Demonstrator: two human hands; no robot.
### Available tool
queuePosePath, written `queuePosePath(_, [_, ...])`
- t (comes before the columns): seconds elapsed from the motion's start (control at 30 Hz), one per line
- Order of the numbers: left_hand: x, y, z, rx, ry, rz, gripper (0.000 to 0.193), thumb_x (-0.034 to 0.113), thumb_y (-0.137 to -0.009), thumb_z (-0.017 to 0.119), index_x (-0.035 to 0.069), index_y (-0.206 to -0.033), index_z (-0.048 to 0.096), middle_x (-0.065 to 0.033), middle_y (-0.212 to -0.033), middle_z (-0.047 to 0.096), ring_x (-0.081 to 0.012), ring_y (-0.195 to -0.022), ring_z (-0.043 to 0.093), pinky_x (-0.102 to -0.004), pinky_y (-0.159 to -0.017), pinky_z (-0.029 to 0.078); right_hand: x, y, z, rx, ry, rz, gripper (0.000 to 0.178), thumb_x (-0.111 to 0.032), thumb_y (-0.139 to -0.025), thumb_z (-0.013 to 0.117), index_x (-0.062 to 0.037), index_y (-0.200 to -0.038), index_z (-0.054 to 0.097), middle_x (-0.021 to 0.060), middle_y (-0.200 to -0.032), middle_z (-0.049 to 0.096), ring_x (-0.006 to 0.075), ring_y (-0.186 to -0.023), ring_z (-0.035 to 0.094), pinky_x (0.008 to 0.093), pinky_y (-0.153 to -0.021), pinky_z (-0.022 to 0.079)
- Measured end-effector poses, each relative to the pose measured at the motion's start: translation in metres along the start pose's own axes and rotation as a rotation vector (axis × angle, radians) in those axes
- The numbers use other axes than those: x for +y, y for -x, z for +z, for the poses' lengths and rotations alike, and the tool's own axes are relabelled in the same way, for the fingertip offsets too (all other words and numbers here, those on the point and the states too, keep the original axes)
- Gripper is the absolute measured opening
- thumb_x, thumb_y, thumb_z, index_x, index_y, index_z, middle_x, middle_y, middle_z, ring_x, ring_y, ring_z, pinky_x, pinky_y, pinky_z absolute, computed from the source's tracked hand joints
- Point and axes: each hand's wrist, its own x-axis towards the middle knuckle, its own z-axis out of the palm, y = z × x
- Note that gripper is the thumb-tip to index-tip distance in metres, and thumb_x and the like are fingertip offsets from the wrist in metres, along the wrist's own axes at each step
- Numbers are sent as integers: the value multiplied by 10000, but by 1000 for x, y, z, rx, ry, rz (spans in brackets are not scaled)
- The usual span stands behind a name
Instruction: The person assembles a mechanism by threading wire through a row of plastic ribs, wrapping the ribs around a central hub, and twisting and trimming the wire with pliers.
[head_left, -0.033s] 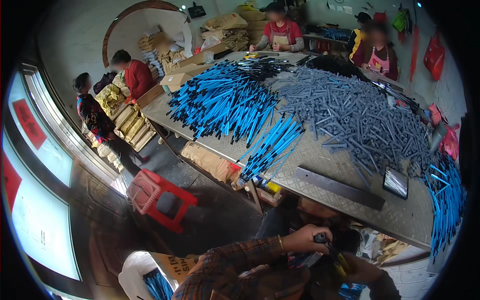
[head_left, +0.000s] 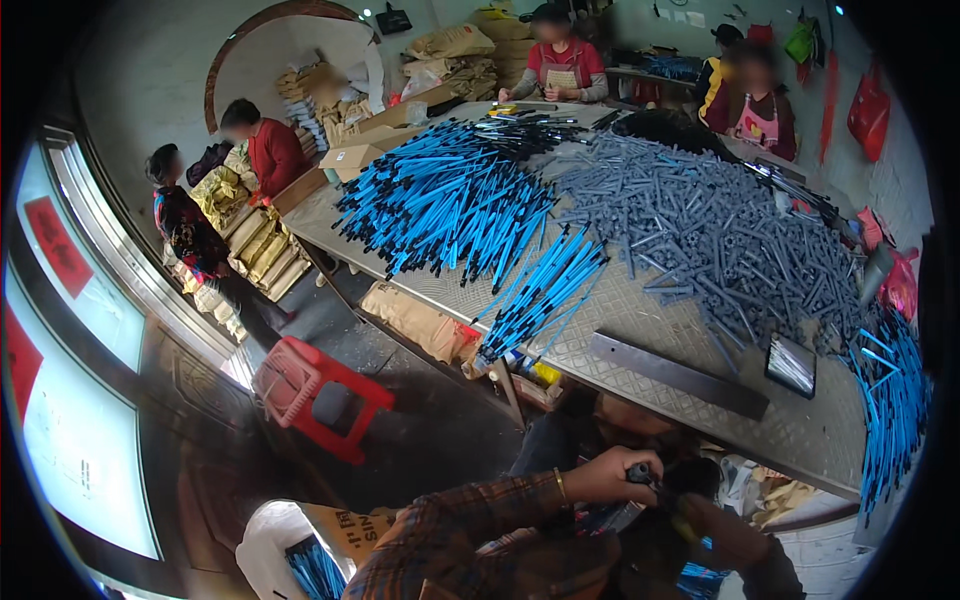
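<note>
Below the table's near edge, my left hand (head_left: pixel 612 477) is closed around a dark grey tube-like piece (head_left: pixel 640 473), whose round end points up. Close beside it, my right hand (head_left: pixel 722 528) is curled and somewhat blurred. A dark and yellow thing (head_left: pixel 686 522) shows at its fingers, too smeared to name. On the table (head_left: pixel 640 325) lies a large heap of grey plastic tubes (head_left: pixel 710 230). Left of that is a heap of thin blue rods (head_left: pixel 450 205) with black ends, and a smaller bunch of blue rods (head_left: pixel 545 290) lies nearer.
A dark flat bar (head_left: pixel 680 375) and a black-framed flat object (head_left: pixel 791 365) lie near the front edge. More blue rods (head_left: pixel 890 410) hang over the right end. A red stool (head_left: pixel 320 395) stands left; a white sack (head_left: pixel 270 550) sits lower left. Several people are around the room.
My right hand has shifted slightly, and the yellow thing at its fingers is darker and more blurred. My left hand has barely moved and keeps its hold on the grey piece.
</note>
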Motion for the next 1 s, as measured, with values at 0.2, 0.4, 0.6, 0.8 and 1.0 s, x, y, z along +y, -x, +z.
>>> queuePosePath(0.2, [11,-1,-1,-48,2,115,374,91,-712,743,37,-1038,568,-42,-872,631,-112,-811,593,-258,-728,464,62,14,23,-214,-921,463,429,-210,-846,607,-17,-1202,463,93,-983,583,217,-926,579,355,-805,475])
queuePosePath(0.4, [8,4,3,19,-36,146,313,101,-704,740,41,-961,571,-31,-757,622,-80,-713,589,-243,-635,462,17,4,5,-164,-457,79,511,-217,-836,617,-7,-1259,422,112,-1030,585,265,-896,595,397,-791,486])
queuePosePath(0.6, [18,9,6,22,-44,120,302,104,-714,740,39,-958,574,-41,-792,621,-91,-748,583,-252,-663,459,5,13,15,-48,-298,258,520,-179,-788,648,-35,-1242,441,86,-1042,585,218,-962,571,370,-823,464])
queuePosePath(0.8, [7,5,8,-91,-29,131,349,108,-725,749,37,-1022,580,-48,-867,627,-113,-809,589,-270,-726,458,46,0,28,-206,-751,212,508,-154,-737,684,-52,-1194,486,60,-999,593,192,-913,576,354,-780,474])
queuePosePath(1.0, [2,-3,5,-19,-34,91,339,103,-724,743,36,-1018,589,-50,-881,625,-124,-816,594,-274,-733,460,-13,0,-3,302,625,-141,547,-194,-745,701,-36,-1211,463,59,-1025,581,164,-934,554,328,-796,462])
